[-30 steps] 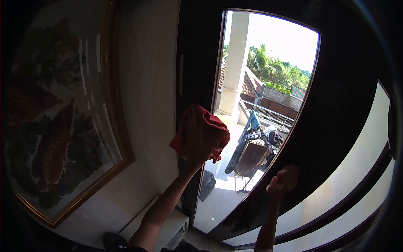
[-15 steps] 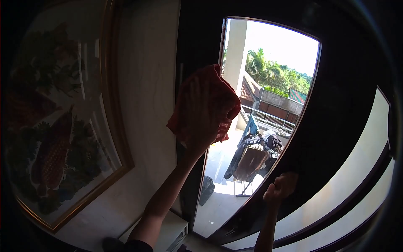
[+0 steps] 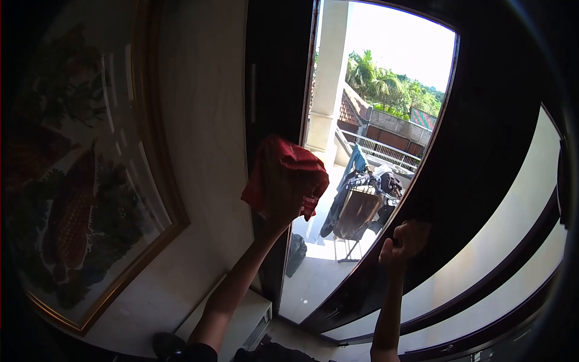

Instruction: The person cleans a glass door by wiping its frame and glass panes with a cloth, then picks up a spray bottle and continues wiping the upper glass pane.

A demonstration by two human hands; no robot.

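A crumpled red cloth (image 3: 294, 161) is in my left hand (image 3: 282, 196), at the dark door frame (image 3: 274, 84) on the left side of the opening. The cloth hides part of the frame and the opening's edge; shadow blurs my left fingers. Lower right, my right hand (image 3: 412, 238) is at the dark door (image 3: 476, 175), with its fingers curled and its thumb showing. What those fingers close on, if anything, is lost in the dark.
A gold-framed picture (image 3: 172, 232) hangs on the left wall. Below it stands a low white cabinet (image 3: 241, 314). Through the opening, a rack with hanging clothes (image 3: 357, 214) and a dark bag (image 3: 295, 254) stand outside, before a railing (image 3: 386, 145).
My left hand has moved down the door frame with the red cloth, uncovering a long vertical metal piece above it. The view has tipped slightly downward. My right hand stays at the door.
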